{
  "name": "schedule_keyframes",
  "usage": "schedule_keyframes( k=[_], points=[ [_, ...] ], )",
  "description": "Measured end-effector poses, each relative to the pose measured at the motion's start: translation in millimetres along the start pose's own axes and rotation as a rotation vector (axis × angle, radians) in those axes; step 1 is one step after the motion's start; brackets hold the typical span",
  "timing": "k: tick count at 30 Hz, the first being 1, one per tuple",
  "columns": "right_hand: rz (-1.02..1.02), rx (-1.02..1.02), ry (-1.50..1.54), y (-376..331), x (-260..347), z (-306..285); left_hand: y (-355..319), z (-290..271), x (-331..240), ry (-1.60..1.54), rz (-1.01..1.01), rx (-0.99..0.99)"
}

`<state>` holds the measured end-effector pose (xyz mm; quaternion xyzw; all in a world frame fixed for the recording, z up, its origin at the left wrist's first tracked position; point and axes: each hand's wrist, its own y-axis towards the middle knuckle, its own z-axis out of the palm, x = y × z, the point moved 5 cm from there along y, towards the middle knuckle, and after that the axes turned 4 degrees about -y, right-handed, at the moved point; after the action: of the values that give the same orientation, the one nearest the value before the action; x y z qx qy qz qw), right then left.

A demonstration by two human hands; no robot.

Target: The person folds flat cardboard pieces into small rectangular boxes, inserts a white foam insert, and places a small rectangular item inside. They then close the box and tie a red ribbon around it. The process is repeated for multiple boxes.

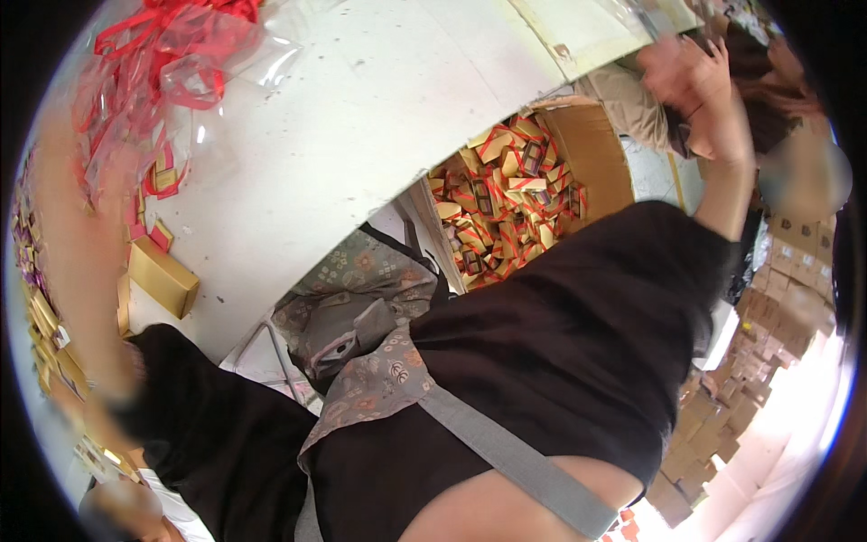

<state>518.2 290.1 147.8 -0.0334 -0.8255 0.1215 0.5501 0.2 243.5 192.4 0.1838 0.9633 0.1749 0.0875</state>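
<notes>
My left arm reaches up along the left side, and my left hand (pixel 95 167) is smeared by motion beside a heap of clear plastic with red ribbon (pixel 194 54). Its fingers cannot be made out. Past the table's right part, my right hand (pixel 691 86) is raised, also blurred. A couple of its fingers stick up, while the others are too smeared to show whether they hold anything. Something clear and thin (pixel 652 20) appears just beyond that hand. A gold box (pixel 163 277) lies on the white table (pixel 361 99) near my left forearm.
Below the table edge stands an open carton (pixel 596 149) filled with small gold boxes (pixel 506 194) with red bands. More gold boxes (pixel 45 316) line the far left. A person in dark clothing (pixel 768 81) is at the upper right. Stacked cartons (pixel 795 248) stand at the right.
</notes>
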Motion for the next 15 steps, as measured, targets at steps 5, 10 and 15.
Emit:
schedule_keyframes(
  k=[5,10,15],
  points=[
    [0.428,-0.002,-0.402,-20,-340,96,-21,137,-97,-0.012,0.188,0.263],
    [0.447,0.114,-0.876,13,-479,293,-50,194,-135,-0.146,0.127,0.453],
    [0.748,0.059,-0.599,36,-352,307,-54,199,-127,-0.188,-0.015,0.501]
  ],
)
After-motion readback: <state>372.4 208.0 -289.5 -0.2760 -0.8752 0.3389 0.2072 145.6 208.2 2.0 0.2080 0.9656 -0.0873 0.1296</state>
